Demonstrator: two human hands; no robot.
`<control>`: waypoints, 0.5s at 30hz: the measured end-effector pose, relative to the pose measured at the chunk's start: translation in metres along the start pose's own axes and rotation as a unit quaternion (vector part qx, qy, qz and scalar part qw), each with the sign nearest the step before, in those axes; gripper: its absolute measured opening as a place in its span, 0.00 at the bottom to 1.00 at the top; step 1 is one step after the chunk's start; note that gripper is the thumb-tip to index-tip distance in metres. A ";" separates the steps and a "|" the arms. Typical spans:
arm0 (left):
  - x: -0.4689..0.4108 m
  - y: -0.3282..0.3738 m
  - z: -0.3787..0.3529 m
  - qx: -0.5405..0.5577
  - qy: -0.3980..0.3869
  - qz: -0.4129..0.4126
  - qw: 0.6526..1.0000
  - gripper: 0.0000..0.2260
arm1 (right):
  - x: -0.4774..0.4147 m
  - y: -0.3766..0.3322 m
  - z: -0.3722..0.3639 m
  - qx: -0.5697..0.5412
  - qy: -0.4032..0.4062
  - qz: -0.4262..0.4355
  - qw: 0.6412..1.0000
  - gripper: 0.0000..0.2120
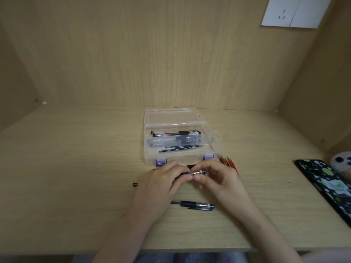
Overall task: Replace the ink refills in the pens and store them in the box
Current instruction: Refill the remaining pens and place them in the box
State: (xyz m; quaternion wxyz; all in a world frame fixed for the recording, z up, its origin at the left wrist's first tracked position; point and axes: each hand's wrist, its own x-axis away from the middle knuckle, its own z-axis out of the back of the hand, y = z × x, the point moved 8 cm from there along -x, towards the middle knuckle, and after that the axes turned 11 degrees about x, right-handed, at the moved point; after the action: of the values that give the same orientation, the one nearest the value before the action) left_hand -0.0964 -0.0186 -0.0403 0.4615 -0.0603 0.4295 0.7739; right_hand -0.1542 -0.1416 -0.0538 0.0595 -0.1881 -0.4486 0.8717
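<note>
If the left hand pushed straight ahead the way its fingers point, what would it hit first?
Probably the right hand: the left hand points right along the pen both hold, fingertips nearly meeting. Depth is unclear.

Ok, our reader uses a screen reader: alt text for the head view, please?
Two hands, left and right, hold a pen over a wooden desk, just before an open clear box of pens. Another pen lies nearer; a phone sits right.

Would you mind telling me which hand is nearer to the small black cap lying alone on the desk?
Left. The left hand sits just right of the small black cap; the right hand is farther right, beyond the left.
</note>
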 end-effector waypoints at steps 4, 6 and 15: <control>0.002 -0.003 0.006 0.012 0.020 0.012 1.000 0.15 | 0.002 0.001 -0.005 0.001 -0.024 0.007 1.000 0.09; 0.002 -0.002 0.009 0.004 0.026 0.012 1.000 0.14 | 0.002 -0.001 -0.004 -0.001 -0.022 0.007 1.000 0.10; 0.002 0.003 0.016 -0.021 0.040 0.002 0.999 0.15 | 0.004 -0.006 0.001 -0.047 -0.008 0.009 0.999 0.12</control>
State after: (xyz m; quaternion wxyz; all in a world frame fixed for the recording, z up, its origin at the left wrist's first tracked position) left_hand -0.0949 -0.0059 -0.0297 0.4413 -0.1000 0.4311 0.7807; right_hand -0.1581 -0.1378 -0.0495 0.0391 -0.1879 -0.4879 0.8515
